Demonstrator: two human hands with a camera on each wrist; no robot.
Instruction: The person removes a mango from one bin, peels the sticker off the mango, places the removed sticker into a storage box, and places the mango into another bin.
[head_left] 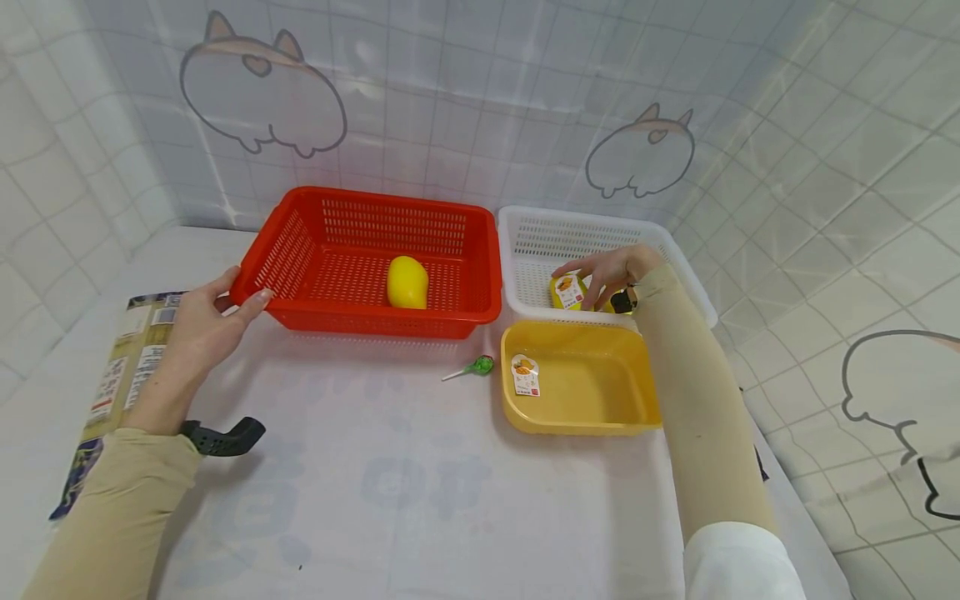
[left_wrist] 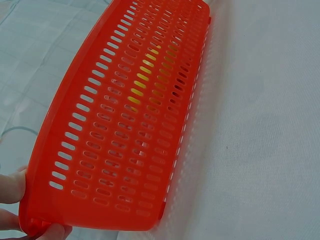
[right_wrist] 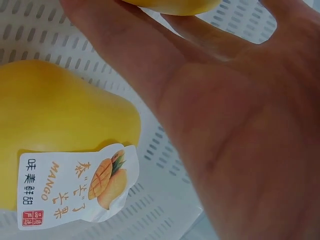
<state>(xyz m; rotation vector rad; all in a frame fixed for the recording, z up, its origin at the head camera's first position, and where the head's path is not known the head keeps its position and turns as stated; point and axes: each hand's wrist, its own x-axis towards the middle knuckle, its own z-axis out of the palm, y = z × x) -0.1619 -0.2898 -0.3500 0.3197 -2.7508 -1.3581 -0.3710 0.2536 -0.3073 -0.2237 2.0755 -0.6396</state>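
My left hand grips the front left corner of a red slotted basket, thumb in front and fingers at the rim. A yellow mango lies inside that basket, and its colour shows through the slots in the left wrist view. Inside the white slotted basket, my right hand has its thumb and fingers curled round a labelled mango. Another mango, with a white label reading MANGO, lies close beside the hand in the right wrist view. The hand and wrist partly hide both in the head view.
A yellow tub with a mango sticker inside stands in front of the white basket. Left of it lies a green-wrapped lollipop. A long printed packet lies beyond my left forearm. Patterned curtains hang behind the white-covered table.
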